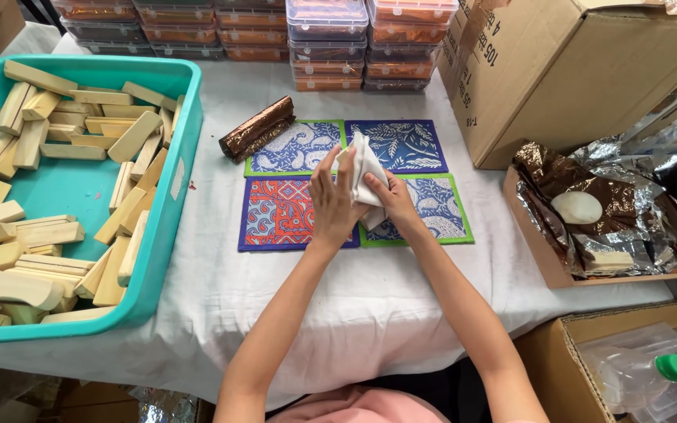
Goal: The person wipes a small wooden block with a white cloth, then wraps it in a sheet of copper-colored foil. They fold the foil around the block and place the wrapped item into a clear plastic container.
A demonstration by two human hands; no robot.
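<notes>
My left hand (331,205) and my right hand (394,201) meet over the middle of the table, both gripping a crumpled white cloth (366,168). Under them lie patterned fabric mats side by side: a blue and white one with a green border (291,149), a dark blue leaf one (401,143), a red and blue one (276,211) and another green-bordered blue one (440,207). A bar wrapped in brown foil (257,128) rests at the top left corner of the mats.
A teal bin (168,196) at the left holds several pale wooden blocks. Stacked clear lidded boxes (327,39) line the back. A cardboard box (573,70) stands at the right, beside a shallow tray (538,251) of crumpled foil. A plastic bottle (636,376) lies lower right.
</notes>
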